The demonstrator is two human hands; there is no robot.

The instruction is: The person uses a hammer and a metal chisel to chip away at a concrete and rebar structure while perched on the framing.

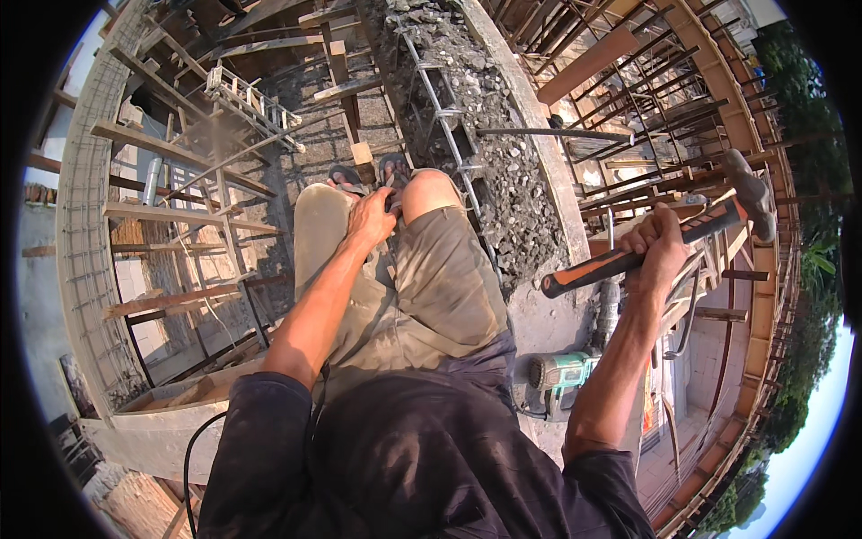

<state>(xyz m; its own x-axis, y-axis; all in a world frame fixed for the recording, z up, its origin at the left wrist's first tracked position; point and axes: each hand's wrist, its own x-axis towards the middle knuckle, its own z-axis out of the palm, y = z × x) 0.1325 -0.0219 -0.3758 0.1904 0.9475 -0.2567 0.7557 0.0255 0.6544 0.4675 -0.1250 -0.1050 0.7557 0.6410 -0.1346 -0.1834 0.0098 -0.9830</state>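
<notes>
1. While bending 2 knees (432, 192) at the upper centre of the frame, holding up 1 hammer (705, 224) at the right of centre.
2. Clasping its black-and-orange handle near mid-length in the closed right hand (655, 241); pointing its grey head toward the upper right and its butt toward the centre.
3. Resting the left hand (371, 218) between the knees, just beside the right knee, with bent fingers only partly showing; cannot tell whether gripping anything dark there.
4. Wearing a dark shirt (413, 449) at the lower edge and dusty olive shorts (449, 287) at the centre.
5. Lying just left of the right forearm (620, 377), lower right of centre: 1 green power tool (561, 370), partly hidden.
6. Running from the top edge toward the centre right: broken grey rubble (516, 171), with a ladder-like metal frame (442, 112) along its left side.
7. Spread across the left: wooden beams (189, 218). Curving down the right: brown formwork (714, 54), with green trees (790, 386) beyond.
</notes>
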